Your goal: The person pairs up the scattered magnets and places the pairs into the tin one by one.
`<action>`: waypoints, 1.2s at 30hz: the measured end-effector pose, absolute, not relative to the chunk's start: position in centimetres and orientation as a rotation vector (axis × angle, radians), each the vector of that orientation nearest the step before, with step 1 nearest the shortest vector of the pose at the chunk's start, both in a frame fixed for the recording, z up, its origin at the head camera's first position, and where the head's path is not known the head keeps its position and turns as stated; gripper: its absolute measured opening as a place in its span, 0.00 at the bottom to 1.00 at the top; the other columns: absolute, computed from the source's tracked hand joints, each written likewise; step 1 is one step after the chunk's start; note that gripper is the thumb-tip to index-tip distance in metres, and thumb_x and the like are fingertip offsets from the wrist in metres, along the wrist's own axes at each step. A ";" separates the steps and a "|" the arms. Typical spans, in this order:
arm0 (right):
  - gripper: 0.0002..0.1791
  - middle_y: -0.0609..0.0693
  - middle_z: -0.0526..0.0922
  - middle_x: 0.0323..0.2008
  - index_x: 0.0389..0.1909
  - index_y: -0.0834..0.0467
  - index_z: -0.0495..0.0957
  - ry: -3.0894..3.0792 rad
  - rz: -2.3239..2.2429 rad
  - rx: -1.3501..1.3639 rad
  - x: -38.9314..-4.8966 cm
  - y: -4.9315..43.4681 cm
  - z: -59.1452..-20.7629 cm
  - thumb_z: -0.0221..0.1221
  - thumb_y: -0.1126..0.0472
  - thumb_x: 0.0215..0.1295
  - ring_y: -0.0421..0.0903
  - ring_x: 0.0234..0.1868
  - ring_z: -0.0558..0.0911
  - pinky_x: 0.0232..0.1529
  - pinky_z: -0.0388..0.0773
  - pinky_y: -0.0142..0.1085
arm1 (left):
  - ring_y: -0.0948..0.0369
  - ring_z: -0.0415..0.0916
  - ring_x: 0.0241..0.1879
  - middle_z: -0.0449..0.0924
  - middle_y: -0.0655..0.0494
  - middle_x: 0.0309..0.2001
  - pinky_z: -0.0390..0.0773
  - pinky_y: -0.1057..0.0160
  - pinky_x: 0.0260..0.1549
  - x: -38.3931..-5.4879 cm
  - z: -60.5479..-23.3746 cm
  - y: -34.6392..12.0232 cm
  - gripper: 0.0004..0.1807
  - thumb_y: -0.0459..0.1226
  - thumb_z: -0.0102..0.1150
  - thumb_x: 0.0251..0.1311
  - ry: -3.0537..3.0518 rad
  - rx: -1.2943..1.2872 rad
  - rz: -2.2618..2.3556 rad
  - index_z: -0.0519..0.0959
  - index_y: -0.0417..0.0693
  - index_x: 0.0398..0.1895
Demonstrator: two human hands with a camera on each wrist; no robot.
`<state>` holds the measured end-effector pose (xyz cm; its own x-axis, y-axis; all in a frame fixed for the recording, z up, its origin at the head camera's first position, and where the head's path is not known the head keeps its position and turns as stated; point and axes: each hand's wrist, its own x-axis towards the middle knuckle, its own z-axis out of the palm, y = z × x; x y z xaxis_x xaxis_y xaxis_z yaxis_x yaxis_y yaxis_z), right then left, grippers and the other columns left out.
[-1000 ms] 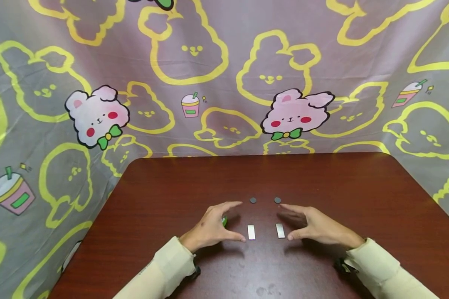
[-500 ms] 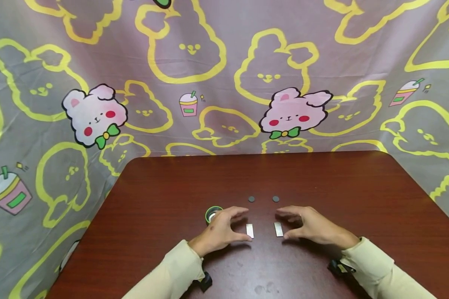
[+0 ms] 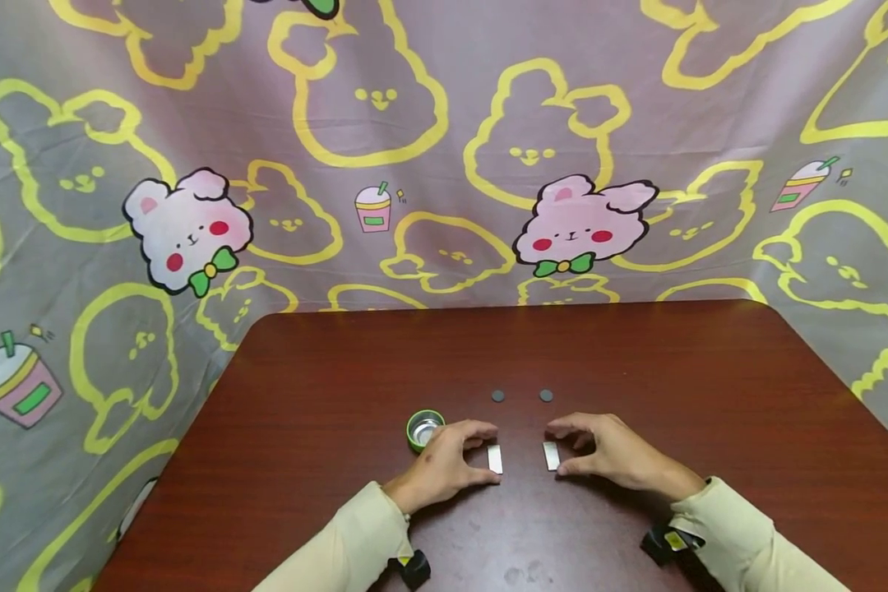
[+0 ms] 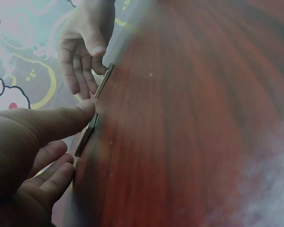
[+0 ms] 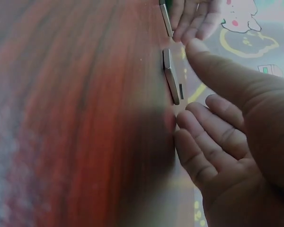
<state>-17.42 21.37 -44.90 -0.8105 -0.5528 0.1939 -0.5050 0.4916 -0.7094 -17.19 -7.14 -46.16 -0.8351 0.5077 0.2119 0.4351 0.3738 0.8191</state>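
Two flat, silvery rectangular bars lie side by side on the table in the head view, a left bar (image 3: 495,460) and a right bar (image 3: 551,456). My left hand (image 3: 444,464) is around the left bar, thumb by its near end and fingers past its far end. Mirroring it, my right hand (image 3: 622,452) has thumb and fingers parted about the right bar. In the right wrist view a gap shows between the fingers (image 5: 191,151) and the right bar (image 5: 171,78). In the left wrist view the left bar (image 4: 86,135) lies flat between thumb and fingers.
Two small dark discs, one on the left (image 3: 498,396) and one on the right (image 3: 546,396), lie beyond the bars. A round metal tin with a green rim (image 3: 409,436) stands behind my left hand. The brown table (image 3: 326,362) meets a patterned cloth (image 3: 444,107) at the back and sides.
My left hand has moved right and nearer, uncovering the tin. My right hand has shifted slightly left. Thumbs and fingers of both have drawn closer around the bars, which stay in place.
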 end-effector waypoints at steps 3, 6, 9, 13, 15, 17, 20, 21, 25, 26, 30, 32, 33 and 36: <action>0.25 0.49 0.86 0.39 0.48 0.62 0.82 2.711 -1.207 -0.959 -17.5 21.5 -45.0 0.77 0.59 0.49 0.38 0.36 0.81 0.35 0.79 0.32 | 0.53 0.81 0.51 0.83 0.46 0.49 0.78 0.67 0.51 -17.3 -46.2 -7.1 0.29 0.27 0.81 0.41 2.573 0.876 1.438 0.80 0.33 0.51; 0.23 0.45 0.83 0.35 0.45 0.60 0.83 2.728 -1.203 -0.965 -17.5 21.6 -45.1 0.78 0.60 0.47 0.35 0.31 0.77 0.30 0.75 0.30 | 0.54 0.82 0.50 0.84 0.47 0.49 0.78 0.67 0.50 -17.3 -46.2 -7.1 0.28 0.28 0.81 0.41 2.594 0.873 1.407 0.81 0.35 0.50; 0.22 0.43 0.82 0.33 0.44 0.59 0.84 2.728 -1.207 -0.967 -17.5 21.6 -45.2 0.78 0.60 0.47 0.34 0.30 0.75 0.28 0.73 0.30 | 0.55 0.82 0.50 0.84 0.47 0.48 0.79 0.68 0.50 -17.2 -46.1 -7.1 0.27 0.29 0.80 0.42 2.594 0.863 1.399 0.82 0.35 0.49; 0.20 0.42 0.81 0.32 0.42 0.58 0.84 2.722 -1.223 -0.967 -17.5 21.3 -45.3 0.78 0.60 0.46 0.35 0.30 0.75 0.28 0.72 0.30 | 0.56 0.82 0.49 0.85 0.47 0.47 0.79 0.68 0.49 -17.2 -46.2 -7.0 0.25 0.29 0.80 0.43 2.595 0.849 1.403 0.82 0.36 0.48; 0.20 0.42 0.81 0.32 0.41 0.58 0.85 2.723 -1.230 -0.966 -17.5 21.2 -45.3 0.78 0.61 0.46 0.36 0.31 0.75 0.29 0.72 0.30 | 0.57 0.83 0.49 0.85 0.48 0.47 0.79 0.67 0.49 -17.2 -46.2 -6.9 0.25 0.30 0.80 0.43 2.600 0.851 1.400 0.83 0.36 0.48; 0.19 0.42 0.81 0.32 0.41 0.58 0.85 2.724 -1.233 -0.969 -17.5 21.2 -45.2 0.78 0.61 0.46 0.36 0.32 0.76 0.29 0.72 0.30 | 0.57 0.83 0.48 0.85 0.49 0.46 0.79 0.67 0.48 -17.2 -46.2 -6.9 0.24 0.31 0.80 0.44 2.611 0.852 1.392 0.83 0.37 0.47; 0.19 0.41 0.81 0.32 0.40 0.58 0.85 2.722 -1.232 -0.969 -17.6 21.1 -45.3 0.78 0.61 0.46 0.37 0.33 0.76 0.31 0.73 0.31 | 0.58 0.83 0.47 0.86 0.50 0.46 0.80 0.67 0.47 -17.3 -46.3 -6.9 0.24 0.32 0.80 0.44 2.622 0.856 1.386 0.83 0.38 0.47; 0.19 0.41 0.81 0.31 0.40 0.58 0.85 2.723 -1.230 -0.971 -17.6 21.0 -45.3 0.78 0.61 0.47 0.37 0.33 0.77 0.31 0.73 0.31 | 0.59 0.83 0.47 0.86 0.50 0.46 0.80 0.67 0.47 -17.3 -46.3 -6.9 0.24 0.32 0.80 0.44 2.625 0.856 1.384 0.84 0.38 0.47; 0.18 0.41 0.81 0.31 0.39 0.58 0.85 2.730 -1.232 -0.986 -17.7 20.5 -45.5 0.78 0.63 0.46 0.36 0.33 0.76 0.31 0.73 0.31 | 0.59 0.83 0.47 0.86 0.50 0.45 0.80 0.67 0.47 -17.4 -46.4 -6.9 0.23 0.32 0.80 0.44 2.630 0.856 1.385 0.84 0.38 0.46; 0.18 0.41 0.81 0.30 0.39 0.58 0.85 2.730 -1.231 -0.989 -17.8 20.4 -45.6 0.78 0.63 0.46 0.36 0.32 0.76 0.31 0.73 0.31 | 0.59 0.83 0.47 0.86 0.50 0.45 0.79 0.67 0.47 -17.4 -46.4 -6.8 0.23 0.32 0.80 0.45 2.631 0.854 1.384 0.84 0.38 0.46; 0.18 0.41 0.80 0.30 0.39 0.58 0.85 2.726 -1.223 -0.973 -17.8 19.9 -45.6 0.78 0.63 0.46 0.36 0.32 0.76 0.31 0.73 0.30 | 0.59 0.83 0.47 0.86 0.51 0.45 0.79 0.67 0.48 -17.6 -46.5 -6.6 0.22 0.32 0.80 0.45 2.629 0.851 1.378 0.84 0.38 0.46; 0.18 0.41 0.80 0.30 0.39 0.58 0.84 2.728 -1.211 -0.962 -17.8 19.7 -45.5 0.77 0.63 0.46 0.36 0.32 0.76 0.31 0.73 0.31 | 0.59 0.83 0.47 0.86 0.51 0.45 0.79 0.67 0.48 -17.6 -46.5 -6.5 0.22 0.32 0.79 0.46 2.629 0.853 1.373 0.84 0.38 0.46; 0.18 0.41 0.80 0.31 0.39 0.58 0.84 2.729 -1.207 -0.959 -17.8 19.6 -45.5 0.77 0.63 0.46 0.36 0.32 0.76 0.32 0.73 0.31 | 0.59 0.83 0.46 0.86 0.51 0.45 0.79 0.67 0.48 -17.6 -46.4 -6.4 0.22 0.32 0.79 0.46 2.628 0.854 1.373 0.84 0.38 0.46; 0.17 0.41 0.80 0.30 0.39 0.58 0.84 2.735 -1.192 -0.954 -17.8 19.3 -45.3 0.77 0.64 0.46 0.36 0.32 0.76 0.32 0.74 0.31 | 0.60 0.83 0.46 0.86 0.51 0.45 0.79 0.67 0.48 -17.7 -46.4 -6.3 0.21 0.32 0.79 0.47 2.634 0.861 1.369 0.84 0.38 0.46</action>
